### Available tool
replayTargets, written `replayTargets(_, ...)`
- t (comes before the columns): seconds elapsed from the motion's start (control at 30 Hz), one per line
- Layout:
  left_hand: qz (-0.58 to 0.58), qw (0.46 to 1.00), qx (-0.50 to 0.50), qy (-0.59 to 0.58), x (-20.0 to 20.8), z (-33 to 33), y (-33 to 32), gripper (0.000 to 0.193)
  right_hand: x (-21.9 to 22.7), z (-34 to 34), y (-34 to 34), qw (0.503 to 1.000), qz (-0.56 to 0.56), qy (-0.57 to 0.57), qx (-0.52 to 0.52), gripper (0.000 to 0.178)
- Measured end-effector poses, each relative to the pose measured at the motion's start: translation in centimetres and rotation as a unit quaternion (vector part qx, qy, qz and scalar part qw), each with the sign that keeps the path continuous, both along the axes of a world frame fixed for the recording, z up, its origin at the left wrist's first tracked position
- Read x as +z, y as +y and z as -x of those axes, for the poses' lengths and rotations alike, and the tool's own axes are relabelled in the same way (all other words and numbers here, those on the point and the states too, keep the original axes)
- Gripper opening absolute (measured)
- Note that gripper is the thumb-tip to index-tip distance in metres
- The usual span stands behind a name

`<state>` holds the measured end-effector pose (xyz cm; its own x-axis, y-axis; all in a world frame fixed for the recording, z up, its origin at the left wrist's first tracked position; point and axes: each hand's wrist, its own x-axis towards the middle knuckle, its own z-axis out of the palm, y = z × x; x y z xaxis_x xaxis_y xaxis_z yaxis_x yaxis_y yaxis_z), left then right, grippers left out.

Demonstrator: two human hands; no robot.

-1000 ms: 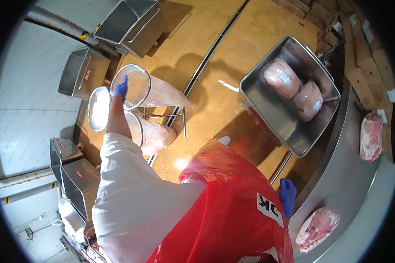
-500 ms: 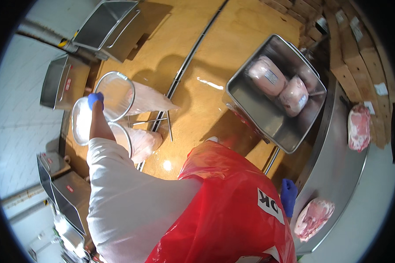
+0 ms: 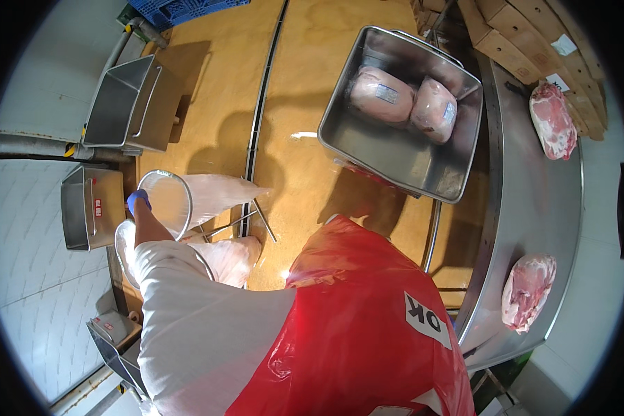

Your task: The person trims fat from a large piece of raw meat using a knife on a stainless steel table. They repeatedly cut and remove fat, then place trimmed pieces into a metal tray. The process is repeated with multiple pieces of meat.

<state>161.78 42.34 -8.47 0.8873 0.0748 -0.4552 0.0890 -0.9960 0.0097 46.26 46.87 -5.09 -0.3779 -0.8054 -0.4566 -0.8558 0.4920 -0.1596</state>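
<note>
My left hand (image 3: pixel 139 200), in a blue glove, reaches out on the left and looks closed at the rim of a metal hoop (image 3: pixel 191 201). A clear plastic bag (image 3: pixel 218 192) hangs from that hoop, spread open and tapering to the right. Below it hangs a second clear bag (image 3: pixel 233 260) with something pinkish in it. Part of a further hoop (image 3: pixel 123 253) shows beside my forearm. The hoops sit on a stand with thin metal legs (image 3: pixel 265 220). My right hand is out of sight, behind the red apron (image 3: pixel 353 312).
A steel tub (image 3: pixel 367 152) at the upper right holds two wrapped pieces of meat (image 3: pixel 383 96). Two bare cuts of meat (image 3: pixel 529 292) lie on the steel table (image 3: pixel 513 208) along the right. Cardboard boxes (image 3: pixel 520 41) stand behind it. More steel bins (image 3: pixel 93 208) line the left wall.
The view has shifted, and the tub and table sit higher and more upright in it. My left hand has moved to the upper hoop's outer rim. My right hand has gone from sight.
</note>
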Motion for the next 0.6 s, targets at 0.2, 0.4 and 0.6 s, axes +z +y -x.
replayTargets(0.2,0.108,0.993,-0.008,-0.038,-2.9,0.6,-0.7,0.054,-2.6,-0.2,2.4,0.997,-0.039,0.029,0.055,0.028)
replayTargets(0.4,0.069,0.967,-0.189,-0.154,-6.3,5.9,-8.5,0.072,-6.3,-1.2,1.6,0.989,0.013,0.010,0.144,0.024)
replayTargets(0.6,0.287,0.895,-0.340,-0.016,-13.5,29.5,-23.5,0.057,-2.0,-3.2,-2.2,0.995,0.075,-0.057,0.030,0.043)
